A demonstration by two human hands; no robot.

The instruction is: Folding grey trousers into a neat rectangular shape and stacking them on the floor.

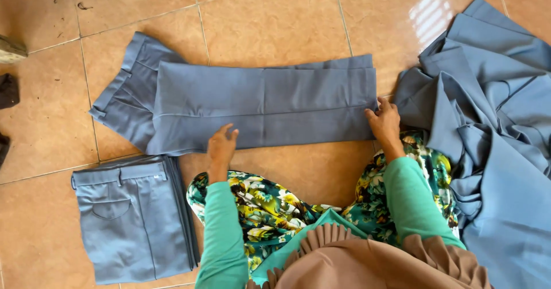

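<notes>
Head view, looking down at a floor (275, 13) of glossy orange-tan tiles with thin grout lines.

No containers in sight; the cloth lies straight on the tiles.

Grey-blue trousers (252, 102) lie spread across the middle of the floor, legs folded back over the waistband end so the waist and belt loops stick out at the left. The fabric is smooth, matte, woven, with pressed creases running along the length; the folded edge at the right is square and neat.

Left hand (221, 145) rests on the near edge of the trousers, fingers spread and slightly lifted, palm down; its grip is slack, closed on nothing. Right hand (384, 122) sits at the right end of the trousers, fingertips pinching the folded edge; whether the grip fully closes on the cloth cannot be told.

Near left, a folded stack (135, 220) of the same grey-blue trousers, back pocket and waistband up, edges squared, apart from the spread pair.

Far right, a loose heap of grey-blue cloth (493, 122), rumpled, deep folds, just beside the right hand.

The person wears green sleeves (221, 237), a floral skirt (264, 203) in green and yellow, and a tan pleated garment (367, 260).

Dark objects at the left edge, too cut off to identify.
</notes>
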